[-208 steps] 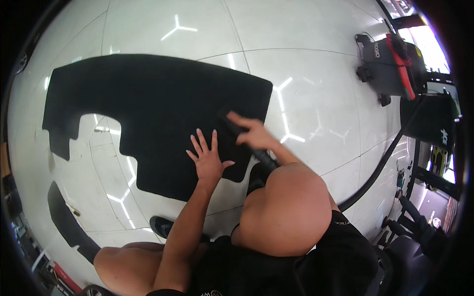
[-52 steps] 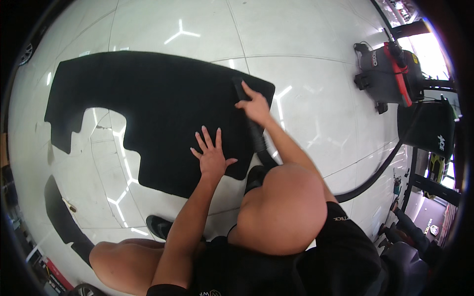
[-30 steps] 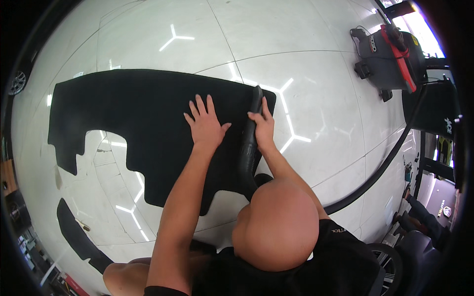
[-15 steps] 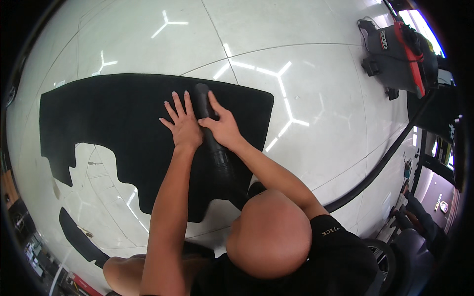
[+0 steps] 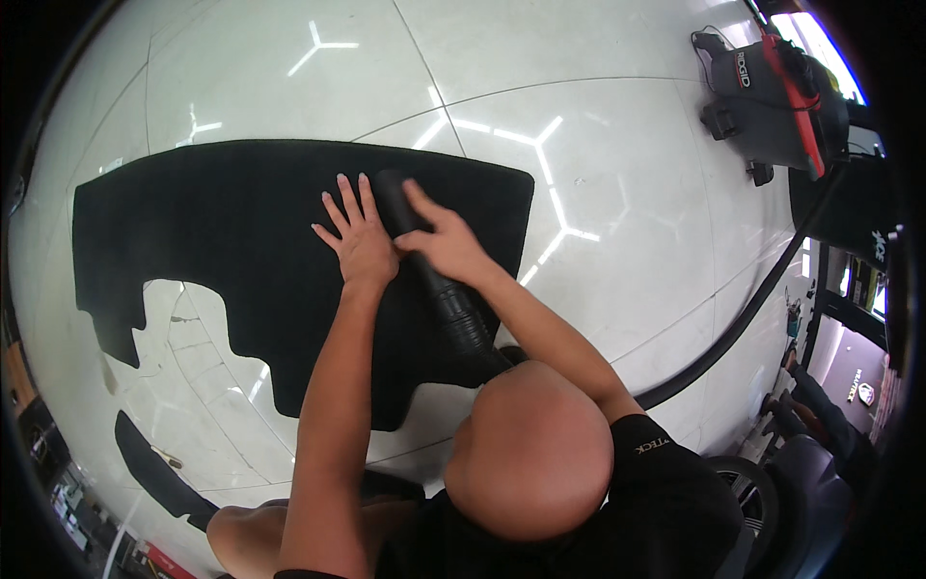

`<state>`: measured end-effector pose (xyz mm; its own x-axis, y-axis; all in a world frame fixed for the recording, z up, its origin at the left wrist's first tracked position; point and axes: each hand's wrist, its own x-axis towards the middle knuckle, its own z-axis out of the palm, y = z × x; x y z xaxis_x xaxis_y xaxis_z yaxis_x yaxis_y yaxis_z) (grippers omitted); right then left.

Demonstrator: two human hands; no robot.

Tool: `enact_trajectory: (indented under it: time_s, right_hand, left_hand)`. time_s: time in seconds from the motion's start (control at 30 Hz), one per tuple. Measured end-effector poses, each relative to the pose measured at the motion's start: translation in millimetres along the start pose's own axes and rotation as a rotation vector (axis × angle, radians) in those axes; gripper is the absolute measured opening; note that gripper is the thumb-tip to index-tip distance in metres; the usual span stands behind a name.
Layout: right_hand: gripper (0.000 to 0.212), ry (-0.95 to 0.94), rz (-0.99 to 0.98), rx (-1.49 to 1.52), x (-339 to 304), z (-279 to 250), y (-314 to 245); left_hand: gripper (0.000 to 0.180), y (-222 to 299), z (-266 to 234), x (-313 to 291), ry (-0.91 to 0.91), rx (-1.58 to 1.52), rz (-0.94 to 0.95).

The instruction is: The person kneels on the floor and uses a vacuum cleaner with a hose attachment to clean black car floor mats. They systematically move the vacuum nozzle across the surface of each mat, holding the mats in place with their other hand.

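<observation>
A large black floor mat (image 5: 256, 222) with a notched near edge lies flat on the pale floor. On it, my left hand (image 5: 365, 249) rests palm down with its fingers spread, holding nothing. Right beside it, my right hand (image 5: 449, 241) is closed around a black vacuum nozzle (image 5: 390, 201), whose tip lies against the mat near its far edge. A ribbed black vacuum hose (image 5: 463, 323) runs from the nozzle back toward my body, where part of it is hidden.
A dark wet-dry vacuum (image 5: 776, 101) with a red band stands at the far right, its thick hose (image 5: 738, 343) curving toward me across glossy floor tiles. A smaller black mat piece (image 5: 154, 468) lies at lower left. Another person's dark-clothed leg (image 5: 820, 405) shows at the right edge.
The back end of the nozzle has swung to the right, and its tip has slid slightly nearer. My right hand has shifted a little right with it. My left hand stays in place on the mat.
</observation>
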<state>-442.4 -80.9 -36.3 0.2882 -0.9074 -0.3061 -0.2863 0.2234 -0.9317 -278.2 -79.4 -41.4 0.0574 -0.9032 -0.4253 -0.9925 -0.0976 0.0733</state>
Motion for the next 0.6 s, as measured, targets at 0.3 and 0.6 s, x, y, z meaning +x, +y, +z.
enact_trajectory:
  time_s: [0.3,0.6]
  right_hand:
    - [0.096,0.178,0.019,0.073,6.8,6.7,-11.0]
    - [0.098,0.546,0.100,-0.148,-15.7,-44.6,11.2]
  left_hand:
    - [0.143,4.8,-16.3,7.4,-0.128,0.011,-0.031]
    - [0.157,4.3,-27.6,-1.2,-0.136,-0.086,-0.040]
